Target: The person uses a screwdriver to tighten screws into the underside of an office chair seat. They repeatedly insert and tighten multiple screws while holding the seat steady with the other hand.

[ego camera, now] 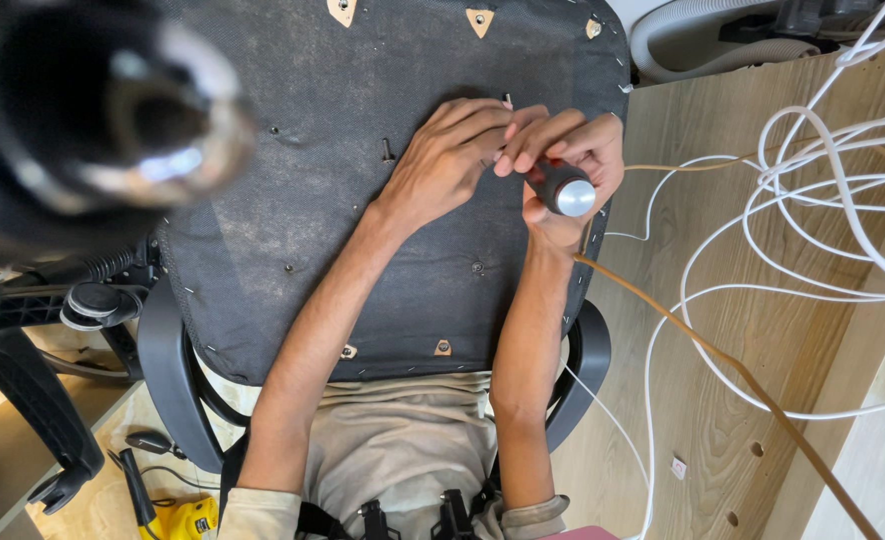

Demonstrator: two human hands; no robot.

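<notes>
From the head view, the right hand (575, 170) is gripping a dark-handled screwdriver (561, 186) closed-fisted, its shaft pointing away toward a small screw (508, 100) (on the upturned chair seat (343, 220)), while the left hand (450, 160) is pinching beside the tip.

No pkgs, labels, signs or screens in view.
</notes>
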